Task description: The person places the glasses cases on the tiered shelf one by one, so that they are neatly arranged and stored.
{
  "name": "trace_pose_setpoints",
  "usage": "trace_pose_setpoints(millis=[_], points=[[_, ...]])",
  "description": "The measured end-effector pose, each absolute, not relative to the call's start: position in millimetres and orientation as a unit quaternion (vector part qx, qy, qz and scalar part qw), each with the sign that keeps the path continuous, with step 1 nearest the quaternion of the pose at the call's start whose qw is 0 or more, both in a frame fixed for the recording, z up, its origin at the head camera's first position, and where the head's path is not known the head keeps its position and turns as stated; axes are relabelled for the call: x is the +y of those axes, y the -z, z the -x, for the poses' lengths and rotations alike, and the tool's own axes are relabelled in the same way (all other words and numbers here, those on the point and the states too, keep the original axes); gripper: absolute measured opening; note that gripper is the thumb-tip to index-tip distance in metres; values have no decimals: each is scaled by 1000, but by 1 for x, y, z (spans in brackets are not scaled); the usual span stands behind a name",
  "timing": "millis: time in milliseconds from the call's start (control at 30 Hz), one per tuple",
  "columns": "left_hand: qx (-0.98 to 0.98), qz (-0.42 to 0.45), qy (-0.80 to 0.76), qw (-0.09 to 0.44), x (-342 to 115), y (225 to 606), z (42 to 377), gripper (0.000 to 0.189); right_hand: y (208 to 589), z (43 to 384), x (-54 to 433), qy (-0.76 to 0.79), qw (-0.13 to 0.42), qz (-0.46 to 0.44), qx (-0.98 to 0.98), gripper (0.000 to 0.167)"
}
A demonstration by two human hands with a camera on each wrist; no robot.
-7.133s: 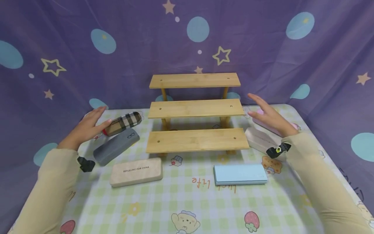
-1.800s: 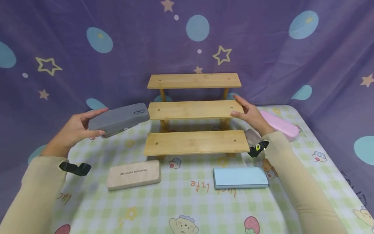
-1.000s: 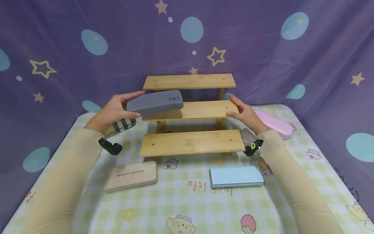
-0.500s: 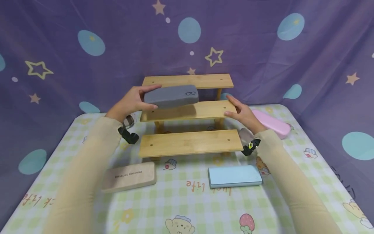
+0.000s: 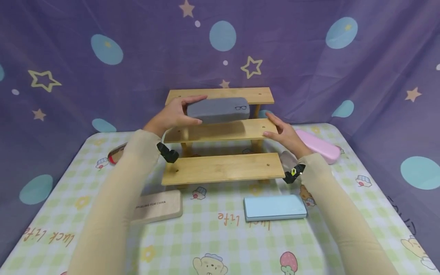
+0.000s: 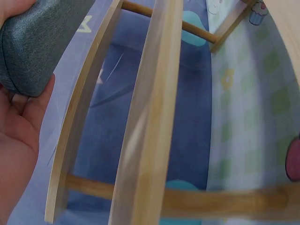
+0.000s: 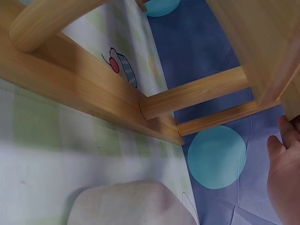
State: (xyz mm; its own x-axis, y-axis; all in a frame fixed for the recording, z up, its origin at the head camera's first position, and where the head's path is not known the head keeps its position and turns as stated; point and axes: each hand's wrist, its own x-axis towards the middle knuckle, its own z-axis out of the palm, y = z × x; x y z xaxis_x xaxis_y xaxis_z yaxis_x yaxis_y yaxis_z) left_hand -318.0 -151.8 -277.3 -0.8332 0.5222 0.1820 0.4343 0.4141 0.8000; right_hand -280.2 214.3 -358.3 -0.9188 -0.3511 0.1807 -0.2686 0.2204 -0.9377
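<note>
A grey glasses case (image 5: pixel 218 110) with a small spectacles print is held by its left end in my left hand (image 5: pixel 172 115), thumb in front and fingers behind. It hovers above the middle step of a three-step wooden display stand (image 5: pixel 223 170), just in front of the top step. My right hand (image 5: pixel 288 136) grips the right end of that middle board, thumb at the front edge and fingers at the back. In the left wrist view, the case (image 6: pixel 42 40) is apart from the boards. The right wrist view shows fingertips at the board's edge, partly cut off.
A beige lettered case (image 5: pixel 163 206) and a light blue case (image 5: pixel 275 208) lie before the stand. A pink case (image 5: pixel 317 146) and a mostly hidden whitish case (image 7: pixel 131 206) are right. The plaid case (image 5: pixel 116 152) at left is partly behind my sleeve. A purple curtain (image 5: pixel 295 57) hangs behind.
My left hand has picked the grey glasses case off the table and carried it right, over the middle step. My right hand has moved onto that board's right end and stayed there.
</note>
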Motion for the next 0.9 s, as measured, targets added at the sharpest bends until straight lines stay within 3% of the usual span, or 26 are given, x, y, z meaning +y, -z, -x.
trace_pose_setpoints(millis=[433, 667, 900], points=[[803, -277, -516, 109, -114, 271, 329, 77, 357, 281, 214, 585, 28, 197, 786, 73], [821, -292, -486, 71, -103, 271, 347, 74, 356, 280, 214, 586, 24, 206, 783, 71], [819, -272, -500, 72, -96, 272, 356, 71, 356, 280, 214, 587, 19, 209, 782, 72]])
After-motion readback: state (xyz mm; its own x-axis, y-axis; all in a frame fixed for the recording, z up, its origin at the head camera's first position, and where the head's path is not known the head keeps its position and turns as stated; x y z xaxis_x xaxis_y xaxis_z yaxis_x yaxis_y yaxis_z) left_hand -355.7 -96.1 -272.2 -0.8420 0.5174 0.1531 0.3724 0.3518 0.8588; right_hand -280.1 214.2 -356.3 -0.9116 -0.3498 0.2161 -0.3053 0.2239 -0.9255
